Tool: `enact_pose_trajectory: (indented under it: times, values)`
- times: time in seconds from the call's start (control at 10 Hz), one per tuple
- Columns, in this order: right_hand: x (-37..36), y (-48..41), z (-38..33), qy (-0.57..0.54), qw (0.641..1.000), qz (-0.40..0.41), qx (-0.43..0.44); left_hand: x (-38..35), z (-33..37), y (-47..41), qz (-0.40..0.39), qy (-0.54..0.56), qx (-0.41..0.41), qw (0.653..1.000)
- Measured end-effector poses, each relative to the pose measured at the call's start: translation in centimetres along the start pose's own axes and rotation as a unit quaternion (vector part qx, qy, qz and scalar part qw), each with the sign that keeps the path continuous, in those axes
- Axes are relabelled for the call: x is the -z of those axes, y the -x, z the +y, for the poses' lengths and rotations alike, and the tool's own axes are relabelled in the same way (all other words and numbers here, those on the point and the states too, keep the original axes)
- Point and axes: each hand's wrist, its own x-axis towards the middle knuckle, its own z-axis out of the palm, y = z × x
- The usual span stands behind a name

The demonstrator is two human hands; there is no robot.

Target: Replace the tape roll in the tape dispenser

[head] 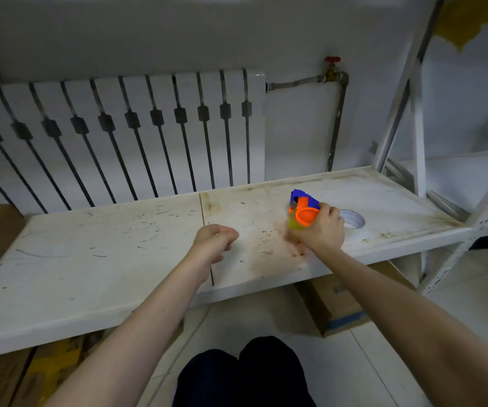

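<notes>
While the right hand point(322, 232) grips the tape dispenser point(304, 211) right of centre, the left hand point(215, 239) hangs loosely curled and empty at centre. The dispenser is orange with a round hub, a blue far end and a yellowish near part. Its long axis runs up the frame, blue end toward the radiator point(125, 136). A tape roll point(354, 221) lies flat on the shelf point(113, 259), just right of the gripping hand.

Dim, cool, even light leaves soft shadows beneath the shelf point(90, 259), everything looks slightly soft, and straight lines bow toward nine and three o'clock.
</notes>
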Motion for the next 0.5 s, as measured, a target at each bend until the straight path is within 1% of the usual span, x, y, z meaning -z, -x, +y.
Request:
enact_pose_trajectory:
  times: [0.1, 0.2, 0.3, 0.4, 0.5]
  values:
    - [-1.0, -0.6, 0.5, 0.044, 0.999, -0.004, -0.001, -0.2, 0.5, -1.1, 0.006, 0.007, -0.009, 1.000]
    - [-2.3, 0.1, 1.2, 0.043, 0.999, -0.022, -0.005, -0.3, 1.0, -2.0, 0.009, 0.011, -0.011, 1.000]
    - [-3.0, 0.2, 1.7, 0.060, 0.998, -0.020, -0.002, -0.3, 1.4, -2.7, 0.010, 0.022, -0.009, 1.000]
    - [-2.1, 0.9, 0.4, 0.060, 0.998, -0.004, 0.017, 0.1, 1.5, -2.6, 0.006, 0.015, -0.009, 1.000]
    - [-0.9, 0.9, -1.9, -0.038, 0.998, 0.000, 0.058, 1.3, 2.9, -2.4, 0.025, 0.037, -0.035, 0.998]
